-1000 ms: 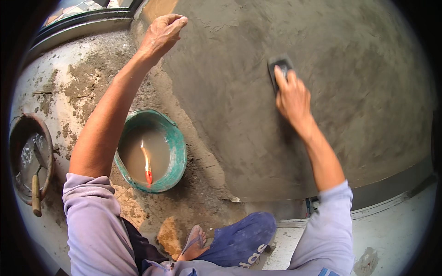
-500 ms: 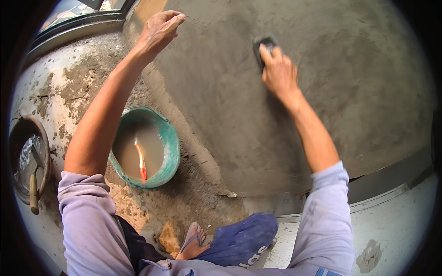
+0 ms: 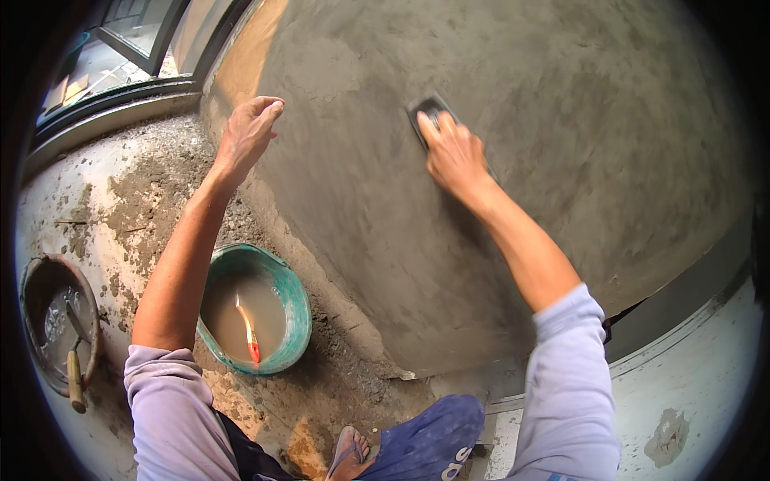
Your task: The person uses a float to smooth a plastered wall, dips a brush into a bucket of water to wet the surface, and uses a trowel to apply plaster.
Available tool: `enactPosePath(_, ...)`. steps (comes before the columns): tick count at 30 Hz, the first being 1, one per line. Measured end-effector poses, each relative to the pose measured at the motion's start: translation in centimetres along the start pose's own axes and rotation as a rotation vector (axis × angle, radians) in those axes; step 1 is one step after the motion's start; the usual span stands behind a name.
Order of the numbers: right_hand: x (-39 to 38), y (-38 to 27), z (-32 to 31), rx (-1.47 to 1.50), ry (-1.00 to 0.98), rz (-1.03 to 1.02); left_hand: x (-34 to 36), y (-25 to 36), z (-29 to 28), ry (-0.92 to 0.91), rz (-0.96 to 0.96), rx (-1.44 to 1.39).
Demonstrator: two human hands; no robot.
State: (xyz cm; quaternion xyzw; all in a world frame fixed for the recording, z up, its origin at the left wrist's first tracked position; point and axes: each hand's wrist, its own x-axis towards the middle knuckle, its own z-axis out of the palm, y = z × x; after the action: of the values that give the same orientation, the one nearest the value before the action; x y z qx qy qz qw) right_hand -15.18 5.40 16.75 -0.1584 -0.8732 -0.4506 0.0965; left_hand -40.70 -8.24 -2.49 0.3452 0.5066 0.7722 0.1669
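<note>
My right hand [image 3: 455, 156] is closed round the handle of a dark rectangular plastering float [image 3: 419, 110]. The float lies against a broad surface of smooth grey plaster [image 3: 361, 240]. My left hand [image 3: 247, 138] is raised near the left border of the plaster, fingers curled in and nothing showing in them. Below my left forearm stands a green bucket [image 3: 298, 321] of murky water. A paintbrush [image 3: 247, 330] with a pale handle and a red end rests in that water.
At the far left is a dark bucket [image 3: 92, 321] with a wooden-handled trowel [image 3: 74, 377] in it. Mortar splashes cover the rough ground [image 3: 152, 184]. A dark-framed window [image 3: 120, 94] fills the upper left corner. My sandalled foot [image 3: 349, 453] shows at the bottom.
The float in my right hand has shifted to the left and a little down across the plaster. My left hand appears lower and further left. The view itself has tilted, showing more window.
</note>
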Motion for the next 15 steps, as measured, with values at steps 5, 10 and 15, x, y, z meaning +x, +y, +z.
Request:
enactPosePath(5, 3.7, 7.2, -5.8, -0.137, 0.098, 0.104, 0.9, -0.9, 0.9, 0.001, -0.023, -0.051)
enactPosePath(10, 5.9, 5.7, -2.3, -0.123, 0.175, 0.127, 1.0, -0.6, 2.3, -0.018, 0.022, -0.108)
enactPosePath(15, -2.0, 2.2, -3.3, -0.035, -0.055, 0.039, 0.9, -0.6, -1.9, 0.044, -0.017, -0.012)
